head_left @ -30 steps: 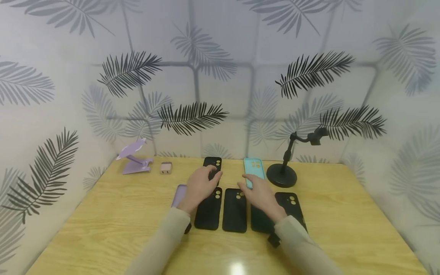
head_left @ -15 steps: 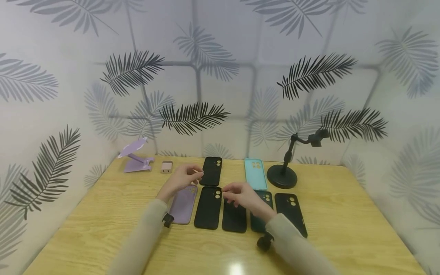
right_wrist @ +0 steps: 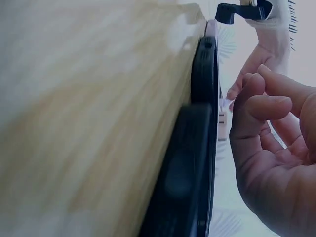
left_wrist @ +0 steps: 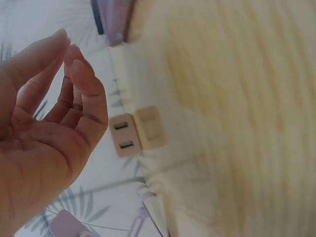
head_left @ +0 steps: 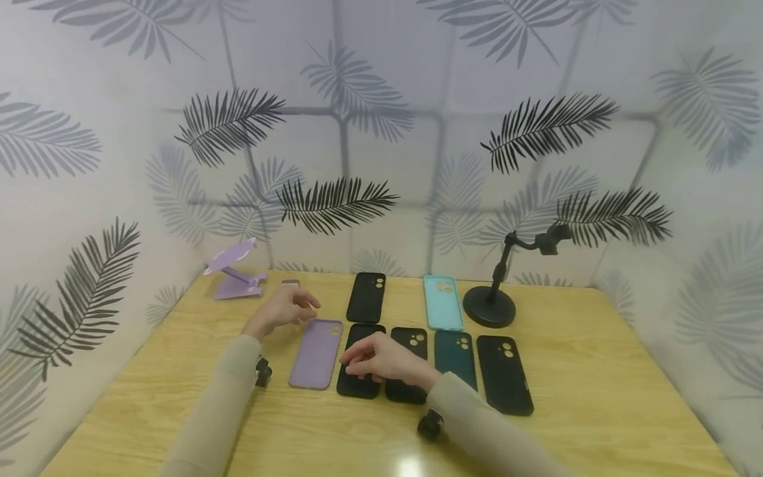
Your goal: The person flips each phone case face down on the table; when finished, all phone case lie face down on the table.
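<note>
My left hand (head_left: pixel 285 308) hovers behind the far left corner of a purple phone case (head_left: pixel 316 358), beside a pink plug charger (left_wrist: pixel 125 136). Its fingers are loosely bent and hold nothing. My right hand (head_left: pixel 384 361) is over a black phone case (head_left: pixel 362 334) and partly hides it and the neighbouring black phone case (head_left: pixel 411 334). In the right wrist view the right hand's fingers (right_wrist: pixel 256 106) curl loosely, with nothing between them. A dark green phone case (head_left: pixel 456 364) and another black phone case (head_left: pixel 507 377) complete the front row on the right.
Behind the row lie a black phone case (head_left: pixel 366 298) and a light blue phone case (head_left: pixel 443 305). A black phone stand (head_left: pixel 490 305) rises at the back right. At the back left stands a purple folding stand (head_left: pixel 235 275). A patterned wall (head_left: pixel 381 132) borders the wooden table (head_left: pixel 179 371).
My left hand has moved left from the rear black case, past the purple case. My right hand has moved left and nearer from beside the light blue case. The cases visible have stayed put.
</note>
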`<state>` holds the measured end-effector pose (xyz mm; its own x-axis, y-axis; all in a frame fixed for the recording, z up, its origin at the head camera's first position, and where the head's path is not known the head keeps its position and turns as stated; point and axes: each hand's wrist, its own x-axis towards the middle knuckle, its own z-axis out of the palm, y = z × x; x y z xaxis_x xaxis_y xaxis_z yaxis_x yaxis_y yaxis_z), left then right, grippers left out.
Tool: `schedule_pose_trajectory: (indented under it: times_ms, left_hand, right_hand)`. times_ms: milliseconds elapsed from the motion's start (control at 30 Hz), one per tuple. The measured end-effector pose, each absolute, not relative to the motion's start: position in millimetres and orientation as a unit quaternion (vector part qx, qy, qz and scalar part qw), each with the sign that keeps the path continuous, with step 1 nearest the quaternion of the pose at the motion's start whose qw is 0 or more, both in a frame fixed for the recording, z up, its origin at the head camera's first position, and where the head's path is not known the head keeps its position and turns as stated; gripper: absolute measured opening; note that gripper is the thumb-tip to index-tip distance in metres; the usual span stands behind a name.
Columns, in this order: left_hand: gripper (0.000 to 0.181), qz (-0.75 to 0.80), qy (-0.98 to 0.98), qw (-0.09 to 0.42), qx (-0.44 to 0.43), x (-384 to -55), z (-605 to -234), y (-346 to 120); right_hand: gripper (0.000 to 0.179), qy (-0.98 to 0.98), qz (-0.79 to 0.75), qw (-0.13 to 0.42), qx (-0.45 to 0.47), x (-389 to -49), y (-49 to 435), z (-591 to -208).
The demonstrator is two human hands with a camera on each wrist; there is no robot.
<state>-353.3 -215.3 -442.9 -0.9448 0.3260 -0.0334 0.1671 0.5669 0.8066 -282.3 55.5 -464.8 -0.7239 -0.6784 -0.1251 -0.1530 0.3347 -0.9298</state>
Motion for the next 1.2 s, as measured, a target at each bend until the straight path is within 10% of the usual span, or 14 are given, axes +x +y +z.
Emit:
schedule_pose_trajectory:
  times_ms: [1200]
  left_hand:
    - [0.022,0.426,0.878,0.179,0.128,-364,-454,-229]
  right_hand:
    - [0.006,0.887,-0.28,0.19,-0.316,-271,4,-453]
